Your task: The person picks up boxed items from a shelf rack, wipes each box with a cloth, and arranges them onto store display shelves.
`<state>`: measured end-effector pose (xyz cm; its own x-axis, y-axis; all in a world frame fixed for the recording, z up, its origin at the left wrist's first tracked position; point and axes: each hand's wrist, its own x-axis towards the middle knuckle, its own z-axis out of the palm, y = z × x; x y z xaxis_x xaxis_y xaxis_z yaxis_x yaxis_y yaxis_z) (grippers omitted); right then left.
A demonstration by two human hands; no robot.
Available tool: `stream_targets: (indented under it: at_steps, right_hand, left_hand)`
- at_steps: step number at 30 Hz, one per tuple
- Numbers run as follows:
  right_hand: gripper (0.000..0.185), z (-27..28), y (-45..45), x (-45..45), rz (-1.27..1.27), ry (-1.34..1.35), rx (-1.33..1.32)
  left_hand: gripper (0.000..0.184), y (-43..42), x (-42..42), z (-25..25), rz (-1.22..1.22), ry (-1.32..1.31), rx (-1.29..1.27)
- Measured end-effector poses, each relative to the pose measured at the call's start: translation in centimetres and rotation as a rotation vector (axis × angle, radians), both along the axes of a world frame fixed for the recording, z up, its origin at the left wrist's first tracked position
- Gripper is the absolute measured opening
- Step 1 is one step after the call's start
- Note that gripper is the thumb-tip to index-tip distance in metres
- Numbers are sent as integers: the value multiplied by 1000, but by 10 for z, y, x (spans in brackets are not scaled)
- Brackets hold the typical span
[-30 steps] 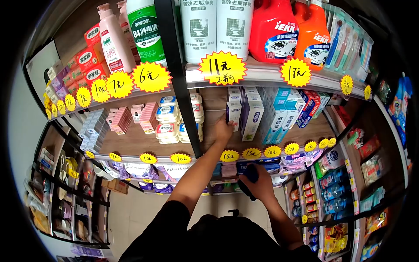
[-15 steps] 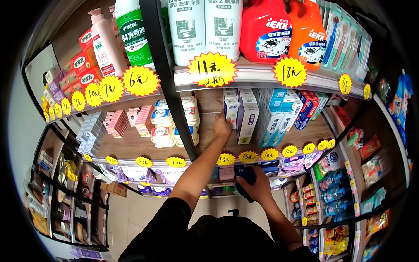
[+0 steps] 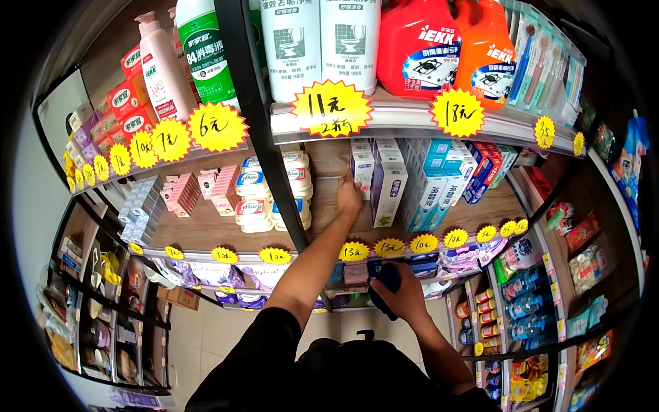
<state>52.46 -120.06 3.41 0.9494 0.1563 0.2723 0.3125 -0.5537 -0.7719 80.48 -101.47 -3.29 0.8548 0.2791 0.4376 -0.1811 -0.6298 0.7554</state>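
My left hand (image 3: 349, 198) reaches onto the middle shelf, its fingers against the left side of a white and purple toothpaste box (image 3: 362, 168). The thumb lies at the box's front edge, and the other fingers are partly hidden. Just right of it stands a taller toothpaste box (image 3: 389, 184), also white and purple. Lower down, in front of the shelf edge, my right hand (image 3: 406, 294) is wrapped round a dark blue object (image 3: 386, 280) with a rounded body, whose kind I cannot make out.
Blue and white toothpaste boxes (image 3: 429, 196) stand to the right. A black upright post (image 3: 280, 185) and stacked white soap packs (image 3: 255, 199) are left of my forearm. The upper shelf edge (image 3: 405, 123), with yellow price tags, overhangs my left hand. Drink bottles (image 3: 525, 305) fill lower shelves at right.
The view has shifted very slightly. My left hand stays at the toothpaste box, and my right hand still holds the dark blue object, which is tilted a little differently.
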Motion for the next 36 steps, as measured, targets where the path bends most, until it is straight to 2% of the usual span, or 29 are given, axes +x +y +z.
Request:
stream_targets:
  at_steps: [14, 20, 24, 26, 27, 28, 30, 31, 34, 36]
  right_hand:
    - [59, -5, -2, 5, 21, 21, 14]
    - [60, -8, -9, 9, 32, 39, 27]
    - [59, -6, -18, 13, 26, 173, 113]
    - [54, -1, -21, 14, 49, 198, 183]
    - [50, 1, -21, 15, 54, 220, 252]
    - [50, -5, -21, 17, 93, 230, 245]
    - [38, -25, -21, 24, 210, 315, 480]
    - [28, -18, -17, 21, 229, 429, 514]
    - [20, -12, 2, 12, 304, 602, 614]
    - [15, -26, 22, 8, 426, 661, 683]
  left_hand:
    - [61, 1, 1, 4, -17, 140, 11]
    - [69, 2, -4, -2, -12, 75, -53]
    - [71, -7, -39, 22, 74, 50, -94]
    - [68, -9, -55, 19, 69, -108, -133]
    - [60, -14, -78, 32, 116, -151, -82]
    - [60, -14, -101, 42, 157, -149, -82]
    - [51, -16, -147, 54, -39, -99, -381]
    - [45, -14, -171, 54, -67, -59, -372]
    - [33, -2, -241, 50, -140, 70, -344]
    - [33, 12, -284, 45, -168, 242, -485]
